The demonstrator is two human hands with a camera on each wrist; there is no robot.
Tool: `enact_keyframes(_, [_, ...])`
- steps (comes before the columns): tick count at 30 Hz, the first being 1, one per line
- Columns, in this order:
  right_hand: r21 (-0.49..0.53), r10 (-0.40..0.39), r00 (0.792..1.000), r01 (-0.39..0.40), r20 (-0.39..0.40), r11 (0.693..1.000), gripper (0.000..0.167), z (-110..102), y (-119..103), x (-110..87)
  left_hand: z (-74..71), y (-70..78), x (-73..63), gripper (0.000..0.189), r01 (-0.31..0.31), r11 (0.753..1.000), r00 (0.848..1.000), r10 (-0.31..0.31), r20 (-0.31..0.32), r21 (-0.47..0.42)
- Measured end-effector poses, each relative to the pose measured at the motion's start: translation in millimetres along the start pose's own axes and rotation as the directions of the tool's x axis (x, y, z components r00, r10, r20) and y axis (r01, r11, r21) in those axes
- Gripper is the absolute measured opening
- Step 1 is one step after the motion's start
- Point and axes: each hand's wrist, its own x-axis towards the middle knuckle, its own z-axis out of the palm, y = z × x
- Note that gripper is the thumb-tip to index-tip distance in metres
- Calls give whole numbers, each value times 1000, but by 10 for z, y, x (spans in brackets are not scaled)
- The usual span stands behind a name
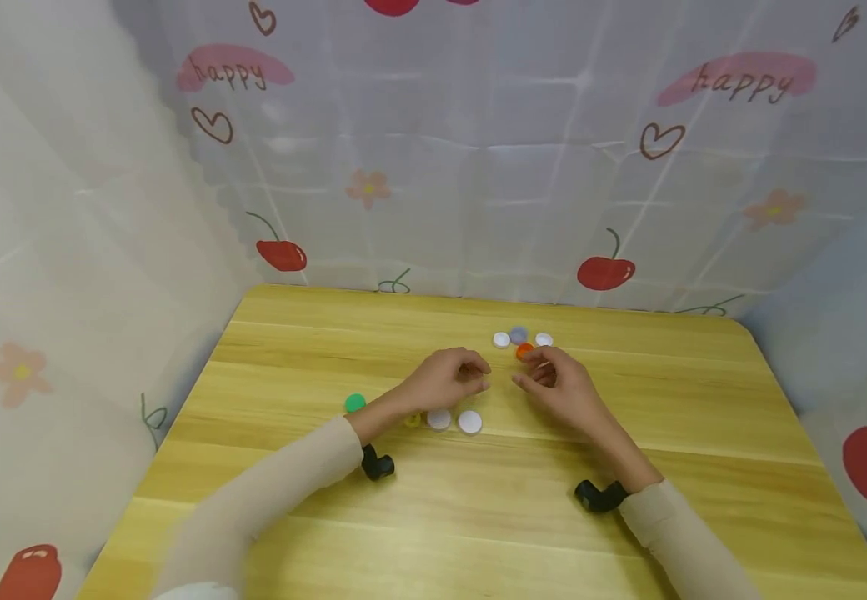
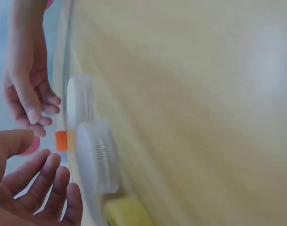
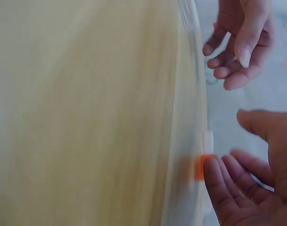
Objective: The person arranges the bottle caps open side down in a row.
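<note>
Looks to me like this is the reach step, with no grab made yet: left hand (image 1: 448, 377) and right hand (image 1: 563, 385) hover facing each other over the table (image 1: 478, 517), both with fingers loosely bent, thumbs apart from them, and nothing held. The orange cap (image 1: 525, 352) is right by the right hand's fingertips, toward the back of the table, in a little cluster with a grey-blue cap (image 1: 518, 334) and a white cap on either side, left (image 1: 502, 339) and right (image 1: 543, 339). Can't tell if the fingers actually touch the orange one, since they overlap it in the head view and in the right wrist view. Nearer the person there's a loose row: green cap (image 1: 355, 402), yellow cap (image 1: 413, 420) partly behind the left arm, then two more white caps (image 1: 469, 422). If the orange one gets picked up, I'd say that calls for lowering the right fingers and pinching its rim without nudging its neighbours, with the left hand kept out of the way.
</note>
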Motion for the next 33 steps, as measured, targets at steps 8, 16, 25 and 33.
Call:
enact_keyframes(8, [7,130,990,-130,-52,992,44,-71,172,145,105,24,472,32,98,986,995,-98,7,-135])
enact_keyframes(16, [-54,95,994,-98,-46,994,40,-87,184,228,191,147,700,32,54,999,999,-54,5,1])
enact_keyframes(25, [-40,103,994,-105,-41,994,29,-39,182,222,202,147,734,29,50,988,999,-51,3,146])
enact_keyframes(33, [-51,89,995,-91,-34,995,30,-49,167,203,240,121,776,22,45,982,999,-40,-29,182])
